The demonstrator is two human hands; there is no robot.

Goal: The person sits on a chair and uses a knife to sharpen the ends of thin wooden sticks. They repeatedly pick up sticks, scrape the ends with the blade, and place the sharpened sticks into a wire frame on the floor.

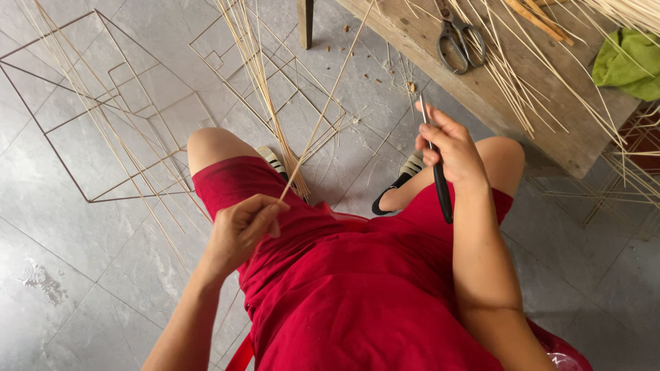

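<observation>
Grey stone tiles cover the floor. A worn wooden bench fills the upper right, its 1 visible leg at top centre.

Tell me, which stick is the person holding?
The single thin bamboo strip pinched in the left hand; it slants up alone, while the other strips lie bundled on the floor.

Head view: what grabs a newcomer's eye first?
The red dress fills the lower centre, with both hands raised over the lap. The left hand pinches a thin bamboo strip that slants up toward the wooden bench; the right hand grips a black-handled knife. Scissors lie on the bench at top right, and wire frames rest on the grey floor at left.
</observation>
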